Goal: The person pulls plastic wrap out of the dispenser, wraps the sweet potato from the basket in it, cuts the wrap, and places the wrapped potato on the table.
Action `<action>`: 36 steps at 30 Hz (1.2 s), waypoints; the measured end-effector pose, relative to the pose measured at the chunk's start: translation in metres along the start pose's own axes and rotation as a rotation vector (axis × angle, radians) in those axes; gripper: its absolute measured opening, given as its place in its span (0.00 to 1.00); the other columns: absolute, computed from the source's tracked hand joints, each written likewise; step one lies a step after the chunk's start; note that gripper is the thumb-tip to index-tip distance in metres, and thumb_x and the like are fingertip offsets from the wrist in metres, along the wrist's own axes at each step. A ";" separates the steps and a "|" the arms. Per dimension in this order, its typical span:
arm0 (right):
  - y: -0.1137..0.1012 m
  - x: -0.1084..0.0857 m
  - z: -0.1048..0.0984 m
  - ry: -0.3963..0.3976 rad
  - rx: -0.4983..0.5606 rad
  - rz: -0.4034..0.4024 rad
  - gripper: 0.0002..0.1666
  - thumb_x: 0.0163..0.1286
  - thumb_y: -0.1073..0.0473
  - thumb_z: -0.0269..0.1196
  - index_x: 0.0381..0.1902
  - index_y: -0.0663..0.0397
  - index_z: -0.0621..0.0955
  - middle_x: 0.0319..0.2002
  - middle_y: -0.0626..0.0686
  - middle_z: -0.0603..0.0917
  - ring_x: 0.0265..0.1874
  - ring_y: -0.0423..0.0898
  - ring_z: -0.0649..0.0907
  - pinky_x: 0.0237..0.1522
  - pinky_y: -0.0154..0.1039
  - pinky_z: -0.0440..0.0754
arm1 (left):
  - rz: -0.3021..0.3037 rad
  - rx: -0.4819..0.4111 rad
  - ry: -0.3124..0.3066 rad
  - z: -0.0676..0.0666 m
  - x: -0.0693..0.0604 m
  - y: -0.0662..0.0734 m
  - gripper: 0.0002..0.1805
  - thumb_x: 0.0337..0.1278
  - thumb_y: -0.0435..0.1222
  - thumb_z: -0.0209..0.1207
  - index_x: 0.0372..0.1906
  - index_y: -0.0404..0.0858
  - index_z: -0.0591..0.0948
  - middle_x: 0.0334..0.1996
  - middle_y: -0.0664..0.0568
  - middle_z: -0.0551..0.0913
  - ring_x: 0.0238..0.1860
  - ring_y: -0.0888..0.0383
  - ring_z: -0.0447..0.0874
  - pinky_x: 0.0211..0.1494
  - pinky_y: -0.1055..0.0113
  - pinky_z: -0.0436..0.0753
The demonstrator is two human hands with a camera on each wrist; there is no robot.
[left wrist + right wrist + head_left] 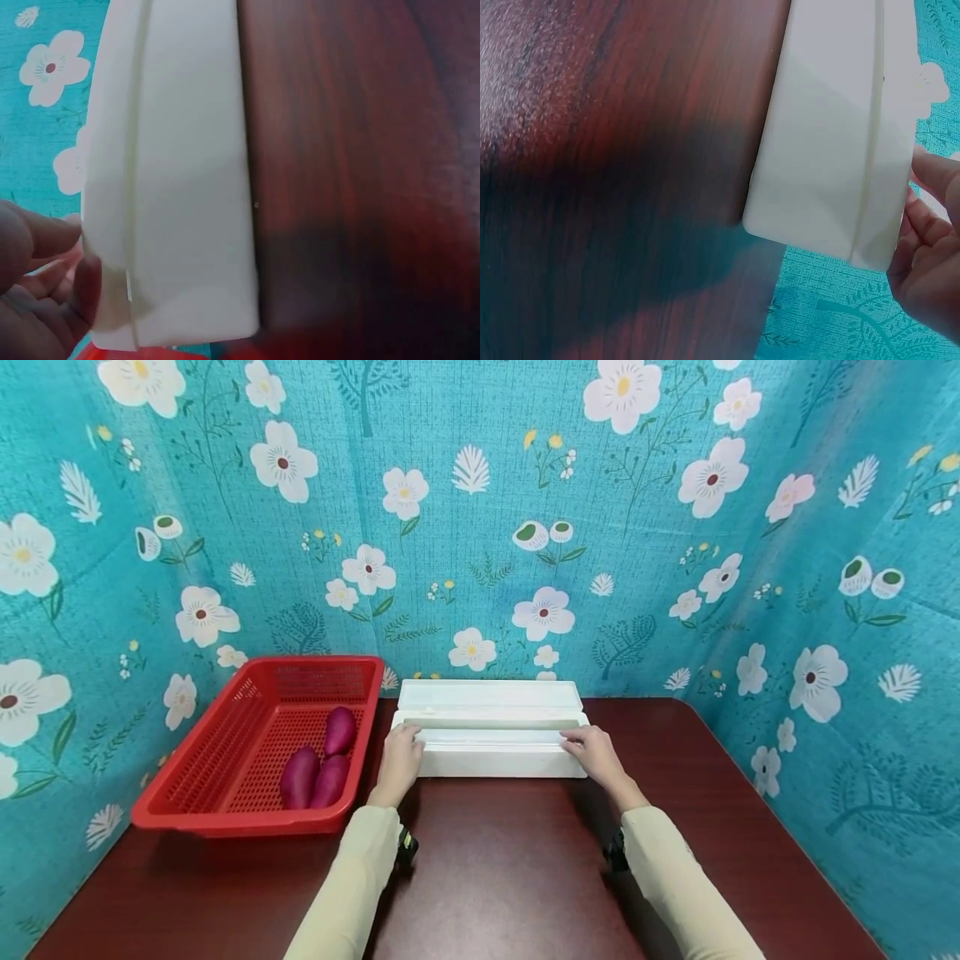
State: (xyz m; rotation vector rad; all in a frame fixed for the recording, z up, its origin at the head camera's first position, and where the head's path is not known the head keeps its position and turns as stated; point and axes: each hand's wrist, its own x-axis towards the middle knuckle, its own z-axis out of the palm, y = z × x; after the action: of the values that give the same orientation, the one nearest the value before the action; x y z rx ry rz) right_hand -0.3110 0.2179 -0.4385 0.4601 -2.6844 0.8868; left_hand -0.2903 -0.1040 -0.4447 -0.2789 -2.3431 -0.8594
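A long white box [502, 765] lies at the back of the dark table with its lid [489, 695] raised behind it. At the box's left end, the left hand [401, 758] has its fingers on the top edge; the right hand [597, 757] does likewise at the right end. In the left wrist view, the left hand [46, 274] bends its fingers at the edge of the white box [191, 187]. The right wrist view shows the right hand [934, 232] with curved fingers against the box's far edge [817, 142].
A red basket [202, 823] stands at the left of the table [510, 868], holding several purple sweet-potato-like items [300, 777]. Blue flowered cloth [480, 527] hangs behind the table and along both sides.
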 end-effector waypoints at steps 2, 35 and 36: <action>0.000 0.001 -0.001 -0.031 -0.032 -0.005 0.14 0.58 0.67 0.61 0.43 0.68 0.80 0.39 0.63 0.80 0.40 0.57 0.76 0.41 0.50 0.73 | -0.037 0.035 -0.023 -0.001 0.002 0.004 0.08 0.41 0.21 0.59 0.33 0.24 0.80 0.34 0.37 0.79 0.40 0.43 0.77 0.43 0.55 0.75; -0.004 0.010 -0.006 -0.035 -0.007 0.108 0.09 0.60 0.66 0.60 0.35 0.68 0.83 0.33 0.61 0.81 0.35 0.54 0.78 0.35 0.46 0.76 | -0.530 0.123 -0.237 -0.006 0.024 0.017 0.06 0.54 0.34 0.56 0.28 0.37 0.83 0.36 0.40 0.76 0.41 0.46 0.75 0.37 0.54 0.76; -0.004 0.010 -0.006 -0.027 -0.003 0.116 0.10 0.60 0.66 0.60 0.35 0.68 0.83 0.33 0.61 0.81 0.35 0.54 0.78 0.35 0.46 0.76 | -0.519 0.116 -0.228 -0.005 0.024 0.016 0.06 0.55 0.34 0.56 0.29 0.37 0.83 0.37 0.39 0.75 0.43 0.45 0.74 0.38 0.54 0.75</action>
State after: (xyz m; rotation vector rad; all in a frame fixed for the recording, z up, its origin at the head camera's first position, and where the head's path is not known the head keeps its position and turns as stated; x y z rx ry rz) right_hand -0.3175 0.2164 -0.4286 0.3204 -2.7607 0.9144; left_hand -0.3004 -0.0954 -0.4181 0.3131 -2.7196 -0.9602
